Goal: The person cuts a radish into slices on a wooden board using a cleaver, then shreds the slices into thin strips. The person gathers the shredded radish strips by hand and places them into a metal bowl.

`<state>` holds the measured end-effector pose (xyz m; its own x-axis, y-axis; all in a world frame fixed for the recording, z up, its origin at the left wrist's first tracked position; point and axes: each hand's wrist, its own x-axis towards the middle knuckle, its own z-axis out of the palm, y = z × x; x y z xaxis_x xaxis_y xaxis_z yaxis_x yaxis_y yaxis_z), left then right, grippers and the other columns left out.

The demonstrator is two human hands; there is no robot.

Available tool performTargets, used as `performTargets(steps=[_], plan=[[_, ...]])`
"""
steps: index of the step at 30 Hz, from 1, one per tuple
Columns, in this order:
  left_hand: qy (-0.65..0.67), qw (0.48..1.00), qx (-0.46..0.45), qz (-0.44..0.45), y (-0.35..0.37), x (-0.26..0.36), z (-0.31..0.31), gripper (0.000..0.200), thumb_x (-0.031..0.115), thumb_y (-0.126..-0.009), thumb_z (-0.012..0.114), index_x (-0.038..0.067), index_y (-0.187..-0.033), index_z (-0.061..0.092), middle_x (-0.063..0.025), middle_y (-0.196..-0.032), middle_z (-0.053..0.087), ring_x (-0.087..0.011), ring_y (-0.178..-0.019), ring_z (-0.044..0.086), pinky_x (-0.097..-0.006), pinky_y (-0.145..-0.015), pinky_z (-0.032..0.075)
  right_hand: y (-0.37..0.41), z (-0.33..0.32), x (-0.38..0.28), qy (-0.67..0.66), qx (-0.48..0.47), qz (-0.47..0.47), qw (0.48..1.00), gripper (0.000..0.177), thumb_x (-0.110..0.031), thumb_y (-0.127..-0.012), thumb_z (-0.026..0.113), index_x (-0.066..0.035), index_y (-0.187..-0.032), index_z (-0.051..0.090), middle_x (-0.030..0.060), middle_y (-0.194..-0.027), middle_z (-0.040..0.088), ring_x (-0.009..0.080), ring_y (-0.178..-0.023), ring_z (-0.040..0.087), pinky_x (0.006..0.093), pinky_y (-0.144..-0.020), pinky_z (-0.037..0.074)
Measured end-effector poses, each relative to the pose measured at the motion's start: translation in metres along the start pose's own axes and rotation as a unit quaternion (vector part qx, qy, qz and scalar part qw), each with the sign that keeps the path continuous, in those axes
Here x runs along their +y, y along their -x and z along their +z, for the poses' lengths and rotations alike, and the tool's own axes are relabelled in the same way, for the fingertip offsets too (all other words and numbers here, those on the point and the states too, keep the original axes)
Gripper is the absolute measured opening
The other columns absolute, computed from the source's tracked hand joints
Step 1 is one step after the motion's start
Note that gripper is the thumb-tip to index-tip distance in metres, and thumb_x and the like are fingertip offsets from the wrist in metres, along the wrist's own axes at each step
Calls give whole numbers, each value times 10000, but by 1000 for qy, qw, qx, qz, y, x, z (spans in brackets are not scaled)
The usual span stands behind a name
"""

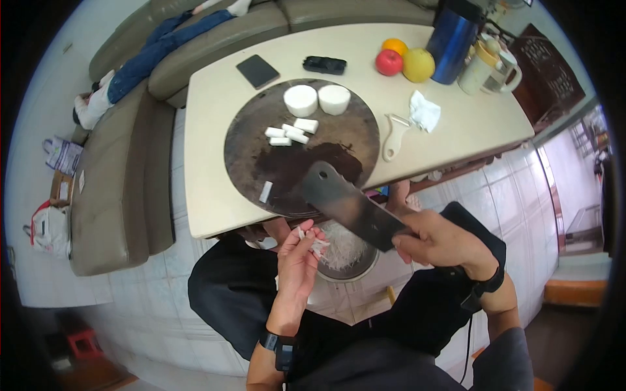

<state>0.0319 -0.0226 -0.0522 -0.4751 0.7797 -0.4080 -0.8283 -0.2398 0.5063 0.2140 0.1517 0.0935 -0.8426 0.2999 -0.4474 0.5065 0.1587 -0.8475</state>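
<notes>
My right hand [447,244] grips a cleaver [355,208] by its handle; the blade points up and left over the near edge of a round, dark cutting board [244,153]. White radish shreds [317,246] are in the curled fingers of my left hand [295,270], beside a metal bowl [366,272]. More radish shreds [342,244] lie in the bowl, partly hidden by the cleaver. On the board stand two thick radish chunks [300,101], with several cut radish blocks [295,135] in front. A single small radish piece [266,191] lies near the board's front left.
The table [208,176] also holds a phone [257,71], a black case [325,64], an apple [388,62], other fruit, a blue flask [453,42], mugs, a peeler [394,138] and a crumpled tissue [424,111]. A person [140,68] lies on the sofa [117,195].
</notes>
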Motion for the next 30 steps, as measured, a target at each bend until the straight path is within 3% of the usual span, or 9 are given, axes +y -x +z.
performTargets(steps=[2,6,8,11,15,17,23,30], plan=[[-108,994,-3,1,-3,-14,-1,329,41,-928,559,-32,-1248,536,-110,-1170,598,-189,-1072,577,-297,-928,465,1,-1,-6,-1,31,-2,1000,262,-140,-894,540,-7,-671,565,35,-540,516,108,-487,482,279,-472,381],[-156,987,-3,-48,-10,-30,-5,383,89,-949,543,-41,-1306,495,-122,-1297,541,-190,-1200,503,-304,-1048,352,4,-7,-6,-4,33,-10,999,239,-129,-894,528,2,-696,558,35,-556,528,108,-505,488,279,-488,383],[-154,984,56,-74,-15,-35,-9,372,115,-968,505,-27,-1313,497,-128,-1378,485,-196,-1306,409,-318,-1116,232,6,-9,-10,-21,25,-14,999,213,-121,-894,515,14,-732,550,39,-568,537,106,-521,490,277,-503,390],[-175,979,73,-72,-14,-33,-6,374,136,-979,488,-24,-1317,493,-133,-1415,452,-212,-1364,341,-327,-1134,184,10,-11,-13,-43,31,-41,998,187,-104,-881,508,30,-753,538,53,-577,540,115,-526,485,288,-510,397],[-212,974,64,-42,-14,-37,-9,371,106,-949,536,-26,-1295,519,-152,-1376,488,-250,-1325,398,-365,-1113,245,10,-11,-5,-20,46,-97,994,161,-87,-864,504,41,-770,531,69,-578,538,129,-519,475,301,-518,404],[-250,968,3,-8,-16,-41,-17,361,49,-938,527,-30,-1291,519,-155,-1360,502,-262,-1281,457,-367,-1090,312,10,-10,-3,-6,50,-90,995,147,-77,-854,503,48,-780,528,82,-579,535,144,-522,475,315,-525,409],[-265,964,15,7,-17,-44,-21,366,-73,-894,540,-54,-1259,525,-151,-1264,569,-238,-1163,564,-333,-997,449,10,-9,0,-8,65,-101,993,139,-71,-848,508,59,-802,527,121,-579,527,191,-528,495,345,-542,424],[-289,956,-2,54,-17,-49,-15,389,-98,-855,573,-49,-1240,539,-162,-1227,588,-249,-1173,559,-351,-1000,449,9,-8,6,31,85,-122,988,139,-66,-840,518,71,-856,536,220,-659,538,315,-585,519,380,-601,444]])
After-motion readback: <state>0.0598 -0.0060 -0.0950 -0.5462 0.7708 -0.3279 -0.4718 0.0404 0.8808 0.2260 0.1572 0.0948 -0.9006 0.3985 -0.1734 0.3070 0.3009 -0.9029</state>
